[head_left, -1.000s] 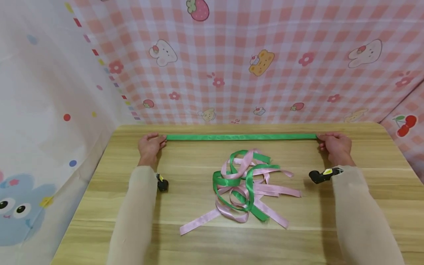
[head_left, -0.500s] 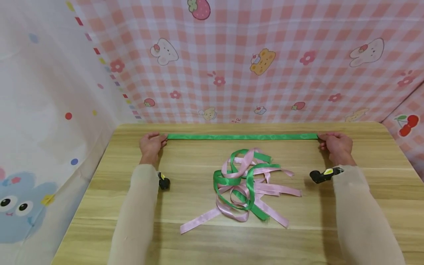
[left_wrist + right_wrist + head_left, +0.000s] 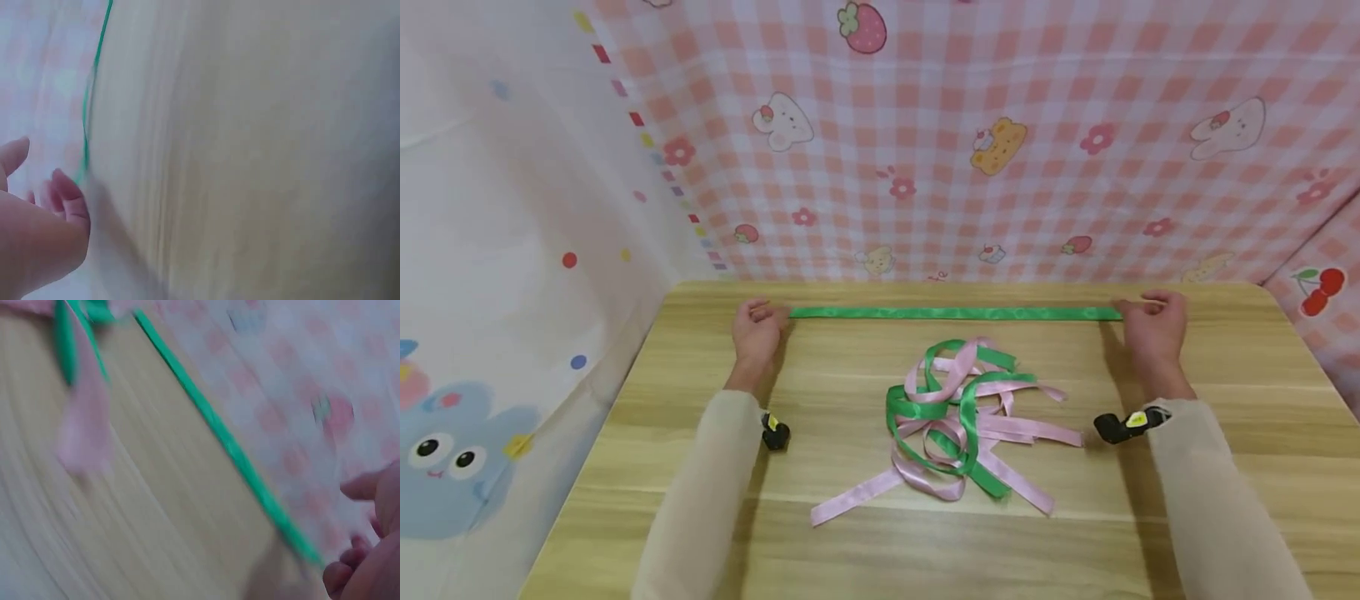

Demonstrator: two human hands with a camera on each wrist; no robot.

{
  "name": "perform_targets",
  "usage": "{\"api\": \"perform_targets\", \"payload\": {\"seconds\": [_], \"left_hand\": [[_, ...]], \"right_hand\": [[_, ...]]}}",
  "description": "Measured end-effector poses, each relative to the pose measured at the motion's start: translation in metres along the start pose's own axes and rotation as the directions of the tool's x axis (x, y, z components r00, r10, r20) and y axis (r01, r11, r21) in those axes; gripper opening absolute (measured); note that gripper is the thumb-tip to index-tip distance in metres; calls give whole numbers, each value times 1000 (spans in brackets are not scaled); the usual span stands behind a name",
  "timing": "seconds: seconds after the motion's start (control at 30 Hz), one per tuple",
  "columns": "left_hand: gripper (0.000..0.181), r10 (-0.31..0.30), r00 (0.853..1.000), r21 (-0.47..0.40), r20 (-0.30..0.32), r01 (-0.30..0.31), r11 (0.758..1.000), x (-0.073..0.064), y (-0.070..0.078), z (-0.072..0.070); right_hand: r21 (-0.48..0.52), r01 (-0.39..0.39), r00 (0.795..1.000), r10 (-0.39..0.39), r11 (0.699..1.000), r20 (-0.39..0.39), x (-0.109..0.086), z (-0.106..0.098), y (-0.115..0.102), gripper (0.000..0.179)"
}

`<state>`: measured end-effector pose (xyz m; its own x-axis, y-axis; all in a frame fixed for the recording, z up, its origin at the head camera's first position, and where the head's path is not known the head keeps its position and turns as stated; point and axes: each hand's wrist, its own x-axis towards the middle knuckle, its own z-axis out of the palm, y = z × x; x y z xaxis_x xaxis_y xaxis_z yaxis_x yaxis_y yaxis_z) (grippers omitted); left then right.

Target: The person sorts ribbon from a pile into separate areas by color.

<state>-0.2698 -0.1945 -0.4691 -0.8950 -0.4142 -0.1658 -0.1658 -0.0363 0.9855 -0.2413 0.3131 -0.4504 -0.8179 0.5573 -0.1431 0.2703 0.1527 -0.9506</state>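
Observation:
A green ribbon [image 3: 955, 313] lies straight across the far part of the wooden table. By its left end is my left hand [image 3: 757, 335]; thumb and fingers stand apart in the left wrist view, where the ribbon's edge shows as a thin green line. At the other end my right hand [image 3: 1156, 333] hovers, its thumb [image 3: 360, 487] spread away from the curved fingers in the blurred right wrist view. Neither hand pinches the ribbon. Nearer to me, between the forearms, sits a tangled pile of green and pink ribbons [image 3: 917, 410] with loose ends sticking out.
Behind the table's [image 3: 625, 517] far edge hangs a pink checked cloth [image 3: 925, 108] with cartoon prints. A white printed cloth [image 3: 490, 208] covers the left side. Small black wrist cameras [image 3: 1123, 427] jut inward from both sleeves.
Both hands have let go of the stretched ribbon's ends and lifted slightly, drawing a little toward me. The ribbon stays laid straight, and the pile keeps its shape. The head view has shifted slightly.

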Motion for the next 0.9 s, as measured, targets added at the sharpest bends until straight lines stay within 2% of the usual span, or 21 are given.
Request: {"api": "perform_targets", "payload": {"seconds": [0.03, 0.07, 0.1, 0.13, 0.17, 0.2, 0.27, 0.33, 0.37, 0.4, 0.43, 0.47, 0.53, 0.57, 0.63, 0.7, 0.73, 0.8, 0.9], "left_hand": [[43, 22, 998, 61, 64, -26, 998, -8, 2, 4], [41, 38, 989, 100, 145, -53, 994, -16, 4, 8], [40, 51, 970, 129, 237, -83, 988, -25, 6, 13], [38, 59, 939, 157, 339, -118, 981, -35, 9, 18], [37, 59, 897, 174, 439, -150, 973, -45, 11, 23], [38, 54, 841, 189, 538, -183, 965, -55, 13, 28], [37, 46, 713, 206, 700, -263, 943, -74, 16, 37], [37, 29, 595, 218, 803, -339, 915, -91, 19, 43], [36, 24, 551, 220, 834, -373, 901, -98, 20, 45], [36, 21, 514, 220, 858, -403, 889, -105, 20, 47], [36, 22, 489, 222, 872, -434, 873, -110, 20, 48], [36, 25, 472, 227, 881, -467, 855, -114, 20, 48], [36, 34, 449, 235, 893, -529, 815, -121, 20, 47], [36, 36, 441, 242, 897, -557, 794, -124, 19, 46], [34, 44, 423, 250, 905, -612, 750, -129, 18, 44], [30, 58, 410, 249, 910, -654, 715, -133, 18, 43], [28, 65, 408, 245, 911, -660, 710, -134, 18, 42], [24, 82, 411, 230, 908, -652, 722, -137, 19, 42], [21, 106, 431, 199, 896, -602, 773, -140, 21, 43]], "right_hand": [[-55, 90, 995, -87, 994, 51, -6, 7, -3, 23], [-104, 190, 977, -178, 976, 117, -13, 15, -6, 18], [-133, 287, 946, -259, 949, 197, -21, 23, -9, 15], [-137, 375, 902, -327, 917, 283, -29, 32, -12, 14], [-132, 448, 849, -374, 884, 374, -37, 41, -14, 14], [-114, 502, 792, -403, 857, 459, -45, 50, -17, 14], [-82, 575, 681, -420, 814, 599, -62, 67, -21, 12], [-47, 589, 588, -387, 807, 710, -76, 82, -24, 11], [-29, 585, 544, -367, 810, 754, -82, 89, -25, 12], [-16, 580, 507, -346, 814, 789, -87, 95, -25, 15], [-11, 580, 476, -328, 814, 816, -91, 100, -26, 19], [-6, 582, 450, -316, 813, 835, -94, 106, -26, 24], [6, 607, 400, -311, 795, 862, -97, 114, -24, 32], [4, 611, 384, -300, 792, 873, -99, 116, -23, 35], [-1, 641, 355, -295, 767, 887, -101, 117, -20, 39], [-15, 657, 335, -275, 754, 901, -104, 114, -17, 40], [-29, 650, 333, -250, 759, 909, -106, 111, -16, 40], [-44, 643, 318, -214, 764, 924, -111, 104, -13, 40], [-53, 618, 307, -179, 784, 935, -121, 94, -11, 37]]}}
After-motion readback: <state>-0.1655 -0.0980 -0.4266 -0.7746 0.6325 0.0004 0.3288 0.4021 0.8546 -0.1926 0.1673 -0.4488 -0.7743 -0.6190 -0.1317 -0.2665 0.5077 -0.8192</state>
